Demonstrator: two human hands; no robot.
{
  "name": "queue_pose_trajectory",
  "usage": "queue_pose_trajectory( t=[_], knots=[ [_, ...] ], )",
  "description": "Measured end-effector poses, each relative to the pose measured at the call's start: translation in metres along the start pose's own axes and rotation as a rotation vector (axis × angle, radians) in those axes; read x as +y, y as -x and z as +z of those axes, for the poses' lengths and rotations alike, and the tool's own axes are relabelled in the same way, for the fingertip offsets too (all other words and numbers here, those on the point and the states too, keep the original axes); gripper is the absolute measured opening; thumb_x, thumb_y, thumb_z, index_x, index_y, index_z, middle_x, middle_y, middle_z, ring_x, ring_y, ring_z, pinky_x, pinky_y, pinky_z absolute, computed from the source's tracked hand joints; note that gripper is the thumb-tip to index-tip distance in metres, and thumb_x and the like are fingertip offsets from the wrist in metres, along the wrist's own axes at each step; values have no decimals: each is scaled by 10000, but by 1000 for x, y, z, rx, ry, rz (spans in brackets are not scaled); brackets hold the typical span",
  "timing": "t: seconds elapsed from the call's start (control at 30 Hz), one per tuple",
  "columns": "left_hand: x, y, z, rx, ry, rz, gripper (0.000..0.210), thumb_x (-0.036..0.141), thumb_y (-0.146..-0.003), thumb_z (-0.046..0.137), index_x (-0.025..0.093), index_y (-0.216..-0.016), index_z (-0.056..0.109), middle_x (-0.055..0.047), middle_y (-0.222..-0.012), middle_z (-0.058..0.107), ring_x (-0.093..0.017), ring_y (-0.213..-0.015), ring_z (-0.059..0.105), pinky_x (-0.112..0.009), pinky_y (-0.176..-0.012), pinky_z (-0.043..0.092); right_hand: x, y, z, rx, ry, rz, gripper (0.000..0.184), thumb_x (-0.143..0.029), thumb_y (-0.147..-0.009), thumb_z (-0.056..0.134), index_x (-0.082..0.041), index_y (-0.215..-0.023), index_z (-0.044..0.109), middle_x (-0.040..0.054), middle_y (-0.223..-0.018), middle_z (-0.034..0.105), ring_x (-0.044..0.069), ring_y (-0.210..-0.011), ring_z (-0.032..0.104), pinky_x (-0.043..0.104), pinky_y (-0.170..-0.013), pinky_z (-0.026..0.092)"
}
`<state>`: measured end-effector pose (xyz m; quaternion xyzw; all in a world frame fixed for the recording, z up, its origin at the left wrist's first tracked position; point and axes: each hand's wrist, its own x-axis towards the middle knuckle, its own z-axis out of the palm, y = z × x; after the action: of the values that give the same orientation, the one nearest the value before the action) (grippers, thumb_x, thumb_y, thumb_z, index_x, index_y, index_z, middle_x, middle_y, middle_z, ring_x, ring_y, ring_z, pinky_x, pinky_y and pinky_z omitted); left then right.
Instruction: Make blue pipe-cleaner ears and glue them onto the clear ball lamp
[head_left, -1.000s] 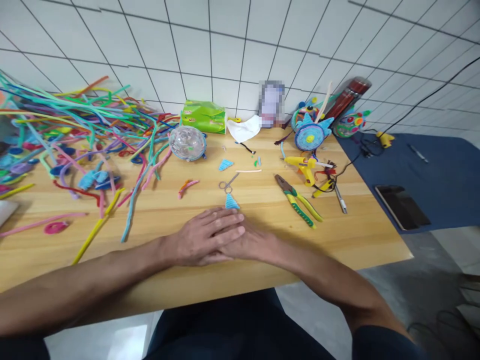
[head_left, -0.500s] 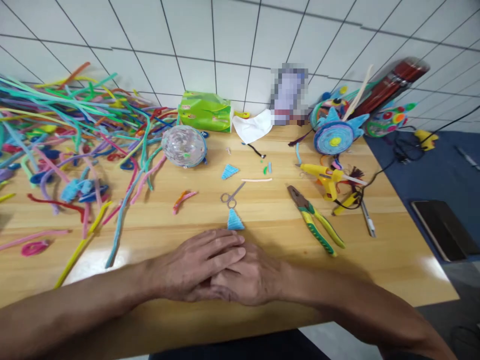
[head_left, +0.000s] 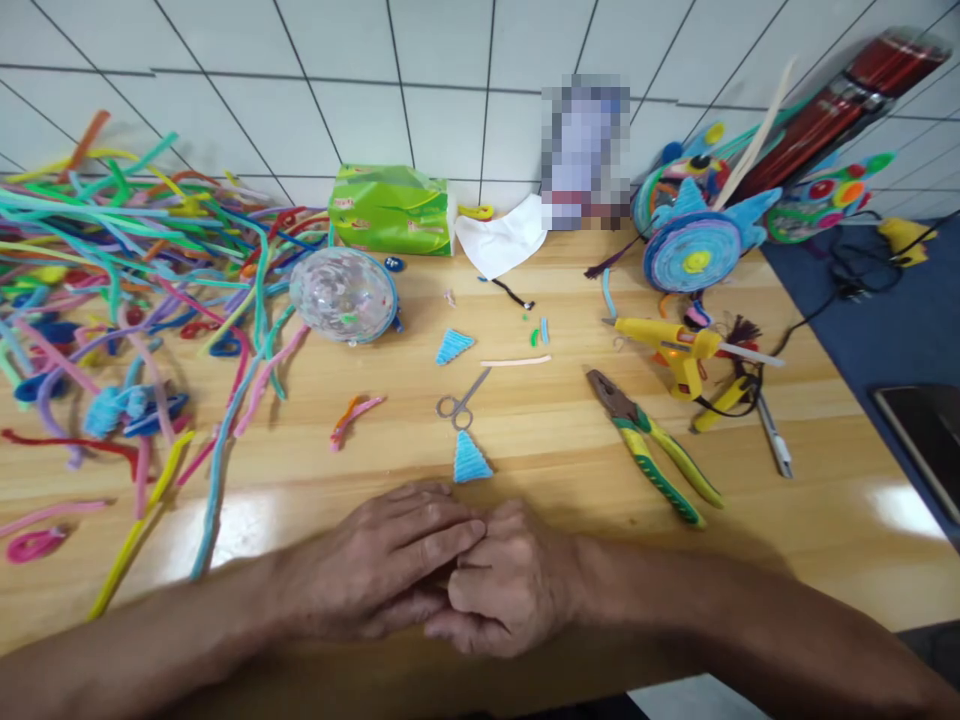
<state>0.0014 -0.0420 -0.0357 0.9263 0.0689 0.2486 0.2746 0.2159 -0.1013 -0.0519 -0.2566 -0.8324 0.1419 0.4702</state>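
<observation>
My left hand (head_left: 397,560) lies palm down near the table's front edge, its fingers stretched out and the tips touching my right hand. Curled into a fist, my right hand (head_left: 517,580) presses against those fingers; I see nothing in it. Just beyond them is a blue fuzzy triangular piece (head_left: 471,457). Small scissors (head_left: 459,405) lie behind it, with a second blue piece (head_left: 454,346) farther back. To the right rest pliers (head_left: 649,445) with green and yellow handles and a yellow glue gun (head_left: 675,350).
Many coloured pipe cleaners (head_left: 150,260) are heaped at left. A clear ball (head_left: 343,295) with a blue rim stands before a green tissue pack (head_left: 394,212). At back right are a blue fish-like craft (head_left: 694,250), a red flask (head_left: 847,105) and a utility knife (head_left: 775,440).
My right hand has slid slightly out from under my left fingers and curled more tightly. The camera view has shifted a little, and the table items appear larger.
</observation>
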Motion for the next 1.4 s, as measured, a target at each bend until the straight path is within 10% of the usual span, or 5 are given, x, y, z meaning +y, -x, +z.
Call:
queue_pose_trajectory(
  t=[0.33,0.47,0.73,1.1,1.4],
  knots=[
    [-1,-8,-29,232,-364,114,210,304,-1047,729,126,-1152,694,-18,-778,747,-147,-630,633,-306,-591,513,-2,-10,-15,-150,-70,159,501,-295,-1152,486,-237,-655,506,-55,-537,537,98,-480,452,314,-533,331],
    [0,-12,-58,282,-573,-331,134,265,-1041,716,182,-945,671,-19,-806,714,-138,-693,631,-271,-651,484,-3,-10,-12,-171,-1,65,509,-302,-1147,508,-234,-642,522,-46,-538,543,107,-488,455,329,-543,321],
    [-32,-6,-89,-134,-410,-1080,319,424,-1016,697,186,-803,692,-3,-696,668,-140,-609,561,-280,-622,327,-1,-6,-8,-173,78,22,545,-322,-1156,478,-226,-629,574,-46,-528,573,110,-473,486,314,-535,371],
    [-51,-49,-57,119,-671,-876,259,347,-1021,650,153,-1187,692,-66,-907,763,-199,-780,685,-288,-673,421,0,-4,-5,-184,109,0,507,-313,-1137,525,-221,-643,588,-35,-534,578,125,-489,502,317,-539,354],
    [-10,-47,-13,-140,-522,-518,456,461,-1058,644,143,-1384,620,-146,-1191,738,-251,-905,745,-352,-732,595,0,-4,-3,-174,113,-13,518,-325,-1144,508,-218,-646,602,-40,-535,590,118,-504,523,317,-561,396]
  ],
)
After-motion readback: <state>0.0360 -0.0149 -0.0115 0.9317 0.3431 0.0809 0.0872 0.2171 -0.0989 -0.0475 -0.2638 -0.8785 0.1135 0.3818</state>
